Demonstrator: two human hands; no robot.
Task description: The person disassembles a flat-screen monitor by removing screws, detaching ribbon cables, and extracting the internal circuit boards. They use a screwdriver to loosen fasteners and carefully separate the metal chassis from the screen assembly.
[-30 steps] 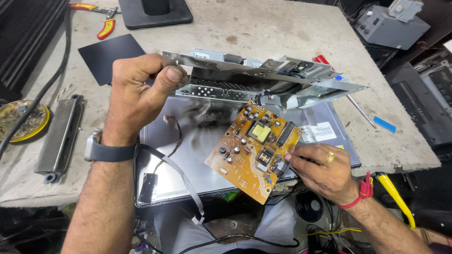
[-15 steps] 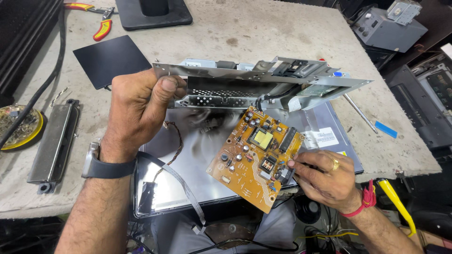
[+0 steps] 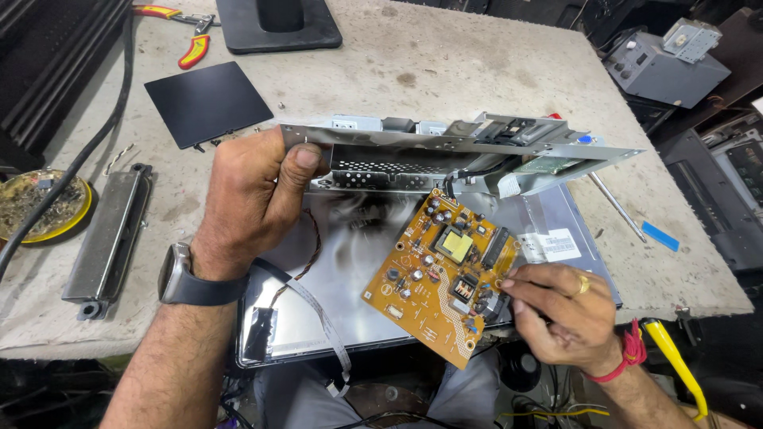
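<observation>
Two hands busy: left hand (image 3: 254, 191) clamped on perforated metal shield (image 3: 445, 151), fingertips hidden behind it, raised over silver panel back (image 3: 350, 262); right hand (image 3: 560, 314) pinching orange power board (image 3: 445, 274), tilted, wrist cut off.

On the dusty counter (image 3: 445, 63) lie a black square panel (image 3: 208, 102), red-handled pliers (image 3: 179, 20), a grey metal bar (image 3: 109, 237), a yellow dish (image 3: 36, 208) at the left edge, a screwdriver (image 3: 617, 206) and a small blue strip (image 3: 660, 236).
</observation>
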